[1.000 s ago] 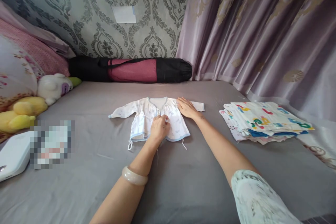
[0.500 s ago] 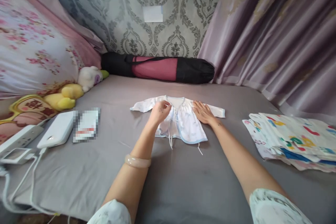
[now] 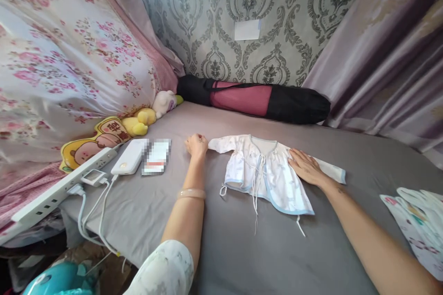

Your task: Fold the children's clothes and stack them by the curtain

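Observation:
A small white baby shirt (image 3: 263, 166) with pale blue edging and thin white ties lies spread on the grey sheet (image 3: 242, 258). Its front is overlapped, and the ties trail past the hem. My left hand (image 3: 197, 145) is closed at the cuff of the left-side sleeve, which stretches out from the body of the shirt. The fingertips are partly hidden behind the hand. Flat on the right part of the shirt, by the shoulder and sleeve, rests my right hand (image 3: 306, 167) with its fingers extended.
A pile of folded printed cloths (image 3: 418, 226) lies at the right. On the left are a white power bank (image 3: 129, 156), a blurred packet (image 3: 156, 156), a power strip (image 3: 65, 184) with cables, and plush toys (image 3: 138, 122). A black-and-pink rolled bag (image 3: 242, 99) lies along the wall.
My left hand has moved left from the shirt's chest to the sleeve cuff. My right hand stays flat on the shirt. The view has turned left.

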Action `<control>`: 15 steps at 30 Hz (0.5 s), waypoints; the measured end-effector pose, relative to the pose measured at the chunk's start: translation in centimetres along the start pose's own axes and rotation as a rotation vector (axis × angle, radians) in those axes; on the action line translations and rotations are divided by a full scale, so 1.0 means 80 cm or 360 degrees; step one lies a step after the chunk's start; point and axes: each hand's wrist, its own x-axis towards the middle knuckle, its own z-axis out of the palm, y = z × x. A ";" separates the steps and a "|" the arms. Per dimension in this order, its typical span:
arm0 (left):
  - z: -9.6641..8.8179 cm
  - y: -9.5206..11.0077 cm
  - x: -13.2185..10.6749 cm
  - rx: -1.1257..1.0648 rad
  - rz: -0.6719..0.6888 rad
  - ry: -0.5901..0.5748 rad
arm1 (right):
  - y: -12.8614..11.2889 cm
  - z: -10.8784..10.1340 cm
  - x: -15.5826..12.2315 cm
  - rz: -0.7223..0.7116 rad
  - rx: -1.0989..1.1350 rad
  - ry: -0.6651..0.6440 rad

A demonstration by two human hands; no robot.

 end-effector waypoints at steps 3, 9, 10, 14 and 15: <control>0.009 -0.002 0.002 -0.0068 -0.0316 0.0041 | 0.001 -0.017 0.012 -0.0014 0.0015 -0.0042; 0.015 0.004 0.005 -0.0051 -0.0226 -0.0179 | -0.061 -0.056 0.037 0.0090 -0.0043 0.0220; 0.014 0.006 0.005 -0.0037 -0.0192 -0.0240 | -0.079 -0.057 0.042 0.0061 -0.0027 0.0270; 0.008 0.011 0.003 0.0043 -0.0089 -0.0411 | -0.156 -0.047 0.063 -0.0191 0.0148 0.0280; 0.007 0.013 0.001 0.0063 -0.0078 -0.0434 | -0.174 -0.041 0.069 -0.0254 0.0209 0.0247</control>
